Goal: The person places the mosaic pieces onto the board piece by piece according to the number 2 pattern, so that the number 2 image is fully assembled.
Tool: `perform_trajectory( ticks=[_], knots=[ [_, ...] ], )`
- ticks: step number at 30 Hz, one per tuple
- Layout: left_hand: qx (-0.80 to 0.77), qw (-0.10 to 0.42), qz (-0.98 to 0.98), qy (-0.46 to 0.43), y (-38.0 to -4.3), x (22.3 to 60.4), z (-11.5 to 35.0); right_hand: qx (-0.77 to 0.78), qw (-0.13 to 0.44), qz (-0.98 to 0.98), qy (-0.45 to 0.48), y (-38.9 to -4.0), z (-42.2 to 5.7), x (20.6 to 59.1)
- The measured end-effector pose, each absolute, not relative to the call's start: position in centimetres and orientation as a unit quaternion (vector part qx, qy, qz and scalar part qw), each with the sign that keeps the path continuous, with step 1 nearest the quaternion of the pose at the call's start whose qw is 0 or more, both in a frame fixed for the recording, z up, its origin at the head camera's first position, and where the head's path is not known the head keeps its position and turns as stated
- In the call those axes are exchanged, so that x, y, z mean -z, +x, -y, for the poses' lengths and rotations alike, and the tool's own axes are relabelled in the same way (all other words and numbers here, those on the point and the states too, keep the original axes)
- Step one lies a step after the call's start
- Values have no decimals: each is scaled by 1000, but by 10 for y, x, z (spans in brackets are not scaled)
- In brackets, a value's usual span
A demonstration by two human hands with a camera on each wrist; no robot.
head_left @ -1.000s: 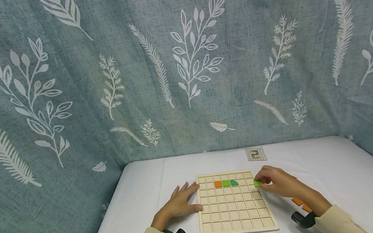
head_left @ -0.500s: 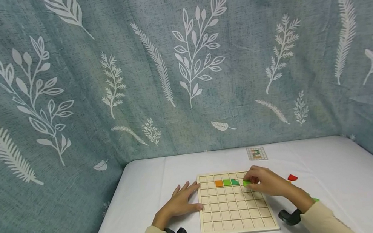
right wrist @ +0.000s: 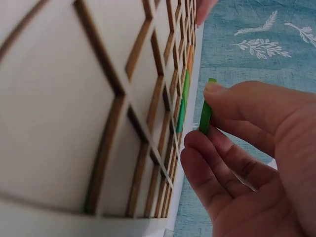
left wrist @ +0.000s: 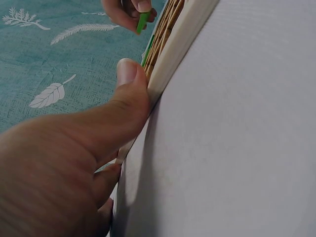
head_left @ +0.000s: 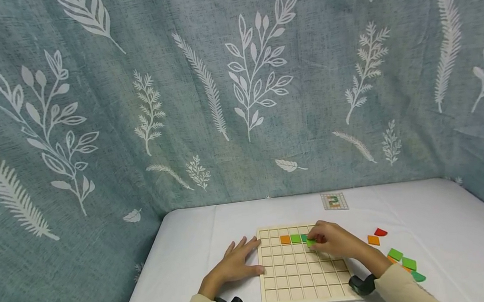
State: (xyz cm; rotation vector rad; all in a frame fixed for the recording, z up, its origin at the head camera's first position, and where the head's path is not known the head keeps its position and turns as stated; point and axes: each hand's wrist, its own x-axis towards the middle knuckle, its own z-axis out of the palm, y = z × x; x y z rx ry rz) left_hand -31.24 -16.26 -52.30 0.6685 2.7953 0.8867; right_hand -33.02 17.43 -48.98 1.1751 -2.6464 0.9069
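Observation:
A pale wooden grid board lies on the white table. My left hand rests at its left edge, fingers spread and thumb touching the rim; the thumb shows close up in the left wrist view. Between thumb and fingertips, my right hand pinches a light green tile, raised over the upper part of the board; the same green tile is seen edge-on in the right wrist view. In one upper row sit an orange tile, a green square tile and a dark green tile, partly hidden by the right hand.
To the right of the board lie a red tile, an orange square tile and several green and orange tiles, some behind the right sleeve. A printed pattern card lies behind the board. A patterned curtain hangs behind the table.
My right hand has moved left with the green tile, from the board's right edge to near the dark green tile. Loose tiles on the right are uncovered. The left hand stays put.

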Motion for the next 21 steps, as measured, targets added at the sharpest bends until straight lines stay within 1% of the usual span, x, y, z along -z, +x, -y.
perform_trajectory(
  ticks=[9, 16, 21],
  knots=[
    [-294, 67, -928, 217, -316, 526, 163, -291, 34, 882, 368, -335, -171, 496],
    [-297, 65, -928, 217, -316, 527, 164, -287, 34, 886, 363, -335, -168, 496],
    [-299, 66, -927, 219, -315, 526, 164, -284, 25, 889, 358, -334, -166, 494]
  ],
)
